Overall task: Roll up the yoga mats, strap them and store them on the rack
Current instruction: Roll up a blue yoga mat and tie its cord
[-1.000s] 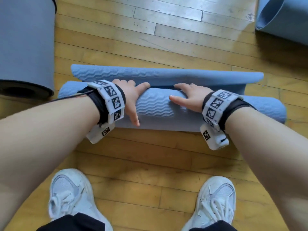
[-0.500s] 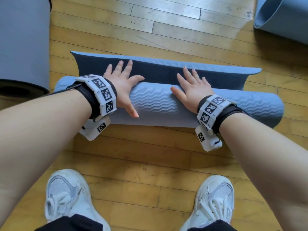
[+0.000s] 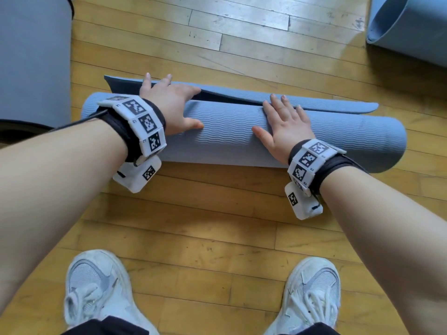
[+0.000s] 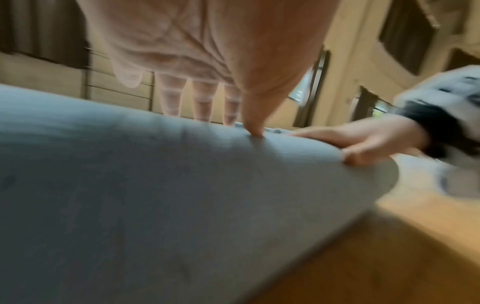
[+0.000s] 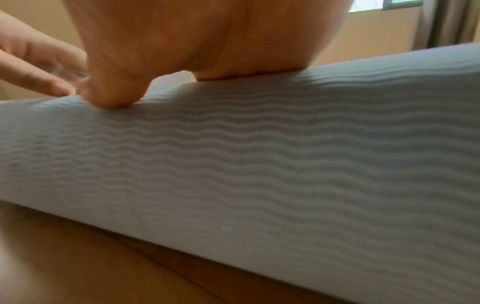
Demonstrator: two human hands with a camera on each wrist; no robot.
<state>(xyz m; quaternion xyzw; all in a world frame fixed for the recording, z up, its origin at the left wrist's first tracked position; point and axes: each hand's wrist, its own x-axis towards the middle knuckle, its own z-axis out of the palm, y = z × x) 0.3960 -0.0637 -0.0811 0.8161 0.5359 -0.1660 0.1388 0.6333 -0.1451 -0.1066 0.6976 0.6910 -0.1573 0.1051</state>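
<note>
A light blue yoga mat (image 3: 229,134) with a wavy ribbed surface lies almost fully rolled across the wooden floor. A narrow loose flap (image 3: 326,103) still lies flat on its far side. My left hand (image 3: 169,102) presses flat on the roll's left part, with its fingertips reaching over the flap. My right hand (image 3: 285,124) lies flat on the roll right of centre, fingers spread and straight. The right wrist view has the palm (image 5: 194,41) pressing down on the ribbed mat (image 5: 259,164). In the blurred left wrist view, the left thumb (image 4: 254,123) presses the mat (image 4: 155,195).
Another grey-blue mat (image 3: 31,56) lies at the left edge, its dark rim close to the roll's left end. A loosely rolled blue mat (image 3: 406,27) sits at the top right. My two white shoes (image 3: 96,291) stand on the floor (image 3: 217,213) just behind the roll.
Both hands went from curling over the roll to lying flat with fingers stretched forward. The roll turned away from me and the loose flap grew narrower.
</note>
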